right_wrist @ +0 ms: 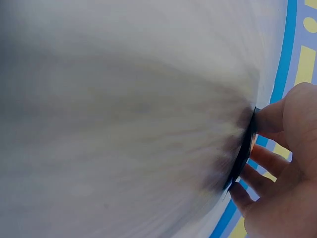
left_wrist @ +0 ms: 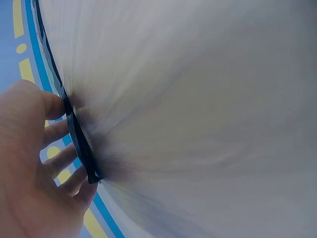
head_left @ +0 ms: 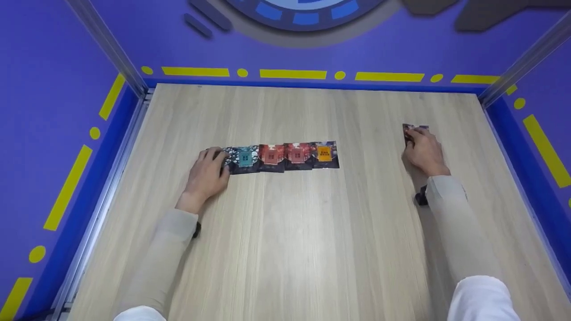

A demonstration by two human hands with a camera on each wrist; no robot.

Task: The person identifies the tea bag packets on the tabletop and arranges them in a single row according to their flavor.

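A row of small flat printed packets lies across the table, edges overlapping: a teal-labelled packet, a red packet, another red packet and an orange-labelled packet at the right end. At the left end my left hand rests its spread fingers on a dark packet, covering much of it. Far to the right, my right hand holds a separate dark packet close over the tabletop, thumb at its near edge and fingers across it.
The pale wood table meets a blue back wall with yellow marks. Blue side panels and metal rails stand left and right. A black wrist strap shows at the right cuff.
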